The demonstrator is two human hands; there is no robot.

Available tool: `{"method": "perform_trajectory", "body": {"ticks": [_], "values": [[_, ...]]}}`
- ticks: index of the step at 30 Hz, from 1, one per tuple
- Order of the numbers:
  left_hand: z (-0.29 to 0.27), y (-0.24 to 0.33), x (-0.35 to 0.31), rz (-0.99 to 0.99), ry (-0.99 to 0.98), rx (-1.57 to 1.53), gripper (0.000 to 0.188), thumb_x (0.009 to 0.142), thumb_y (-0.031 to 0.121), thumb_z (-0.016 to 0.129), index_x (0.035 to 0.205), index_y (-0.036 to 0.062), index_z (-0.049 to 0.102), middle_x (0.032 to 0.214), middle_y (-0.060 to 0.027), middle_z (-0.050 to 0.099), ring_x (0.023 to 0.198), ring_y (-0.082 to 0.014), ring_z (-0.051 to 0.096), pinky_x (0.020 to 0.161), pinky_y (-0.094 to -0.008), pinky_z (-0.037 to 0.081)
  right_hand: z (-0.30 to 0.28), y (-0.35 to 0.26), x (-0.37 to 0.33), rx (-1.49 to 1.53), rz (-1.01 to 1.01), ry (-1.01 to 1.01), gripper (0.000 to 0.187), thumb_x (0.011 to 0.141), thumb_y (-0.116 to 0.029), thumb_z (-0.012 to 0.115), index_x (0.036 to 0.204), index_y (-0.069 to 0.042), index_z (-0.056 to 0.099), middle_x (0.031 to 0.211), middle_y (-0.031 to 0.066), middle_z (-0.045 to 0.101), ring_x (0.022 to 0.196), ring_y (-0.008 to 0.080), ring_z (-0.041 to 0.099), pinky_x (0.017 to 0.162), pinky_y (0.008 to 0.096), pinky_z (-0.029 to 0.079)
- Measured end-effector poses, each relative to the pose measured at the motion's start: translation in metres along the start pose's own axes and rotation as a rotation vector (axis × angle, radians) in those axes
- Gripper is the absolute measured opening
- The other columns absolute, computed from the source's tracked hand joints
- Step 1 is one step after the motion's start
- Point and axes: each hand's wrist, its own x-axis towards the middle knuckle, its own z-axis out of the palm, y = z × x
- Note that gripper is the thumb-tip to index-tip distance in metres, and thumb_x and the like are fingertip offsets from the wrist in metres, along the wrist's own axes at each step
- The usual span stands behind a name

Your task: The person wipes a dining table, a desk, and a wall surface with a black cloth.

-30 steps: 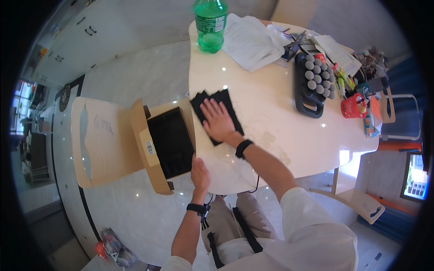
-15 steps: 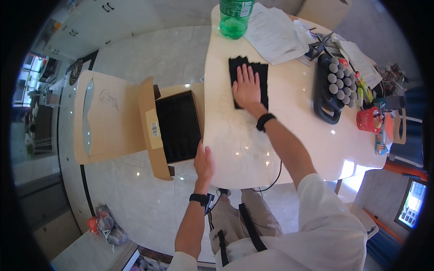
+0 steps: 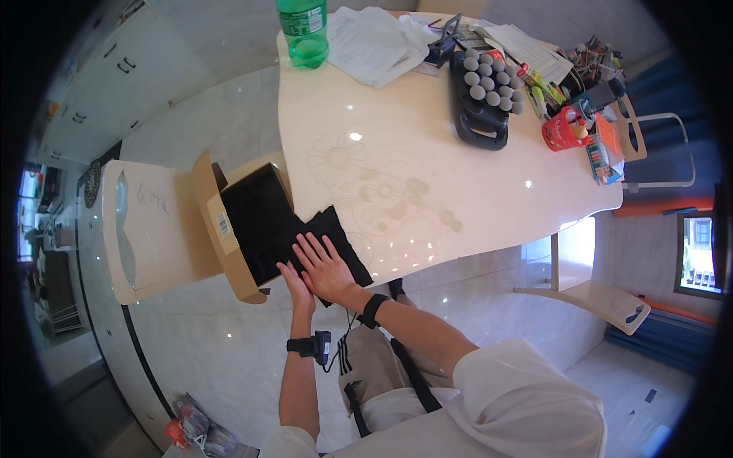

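Note:
A black cloth lies at the table's near left corner, its left part reaching over the edge toward the cardboard box. My right hand rests flat on the cloth with its fingers spread. Beside it, my left hand is at the table edge by the box's near end, fingers stretched out and touching or almost touching the right hand. The open cardboard box sits against the table's left edge, black material filling it. Where cloth and filling meet, black on black hides the border.
The box rests on a pale chair. On the white table stand a green bottle, papers, a black tray with grey-topped cylinders and a red cup. Another chair is at the right.
My right hand and the cloth have moved from the table's far middle to its near left corner, next to the box. The hands are now together; the view has shifted right.

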Motion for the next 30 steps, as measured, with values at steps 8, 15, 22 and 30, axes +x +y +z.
{"method": "perform_trajectory", "body": {"ticks": [8,15,22,30], "values": [[0.020,-0.020,-0.007,0.406,0.228,0.453,0.068,0.103,0.047,0.022,0.141,-0.0091,0.032,0.146,-0.0244,0.035,0.135,-0.0325,0.035,0.112,-0.0369,0.026,-0.032,0.074,-0.033,0.071,0.003,-0.007,0.060,0.092,-0.033,0.046,0.145,-0.007,0.035,0.155,0.0122,0.026,0.145,0.0259,0.020,0.118,0.0446,0.012],[0.041,-0.034,-0.007,0.507,0.515,0.990,0.066,0.102,0.043,0.029,0.144,-0.0072,0.025,0.143,-0.0282,0.034,0.132,-0.0425,0.032,0.110,-0.0469,0.025,-0.120,0.290,-0.112,-0.203,0.314,0.115,0.064,0.085,-0.029,0.054,0.143,-0.007,0.038,0.152,0.0145,0.032,0.140,0.0316,0.029,0.115,0.0487,0.021],[0.026,-0.030,0.006,0.431,0.499,0.930,0.071,0.101,0.048,0.027,0.146,-0.0061,0.022,0.146,-0.0276,0.030,0.134,-0.0414,0.030,0.111,-0.0461,0.023,-0.188,0.530,-0.254,-0.473,0.819,0.358,0.058,0.090,-0.024,0.050,0.144,-0.009,0.036,0.151,0.0140,0.034,0.138,0.0327,0.033,0.112,0.0516,0.025],[0.027,-0.024,0.012,0.248,0.464,0.926,0.076,0.098,0.058,0.025,0.148,0.0006,0.022,0.150,-0.0224,0.026,0.137,-0.0384,0.025,0.113,-0.0449,0.022,-0.185,0.536,-0.239,-0.538,1.184,0.299,0.057,0.096,-0.030,0.038,0.147,-0.009,0.032,0.154,0.0113,0.029,0.142,0.0308,0.027,0.113,0.0522,0.022]]}}
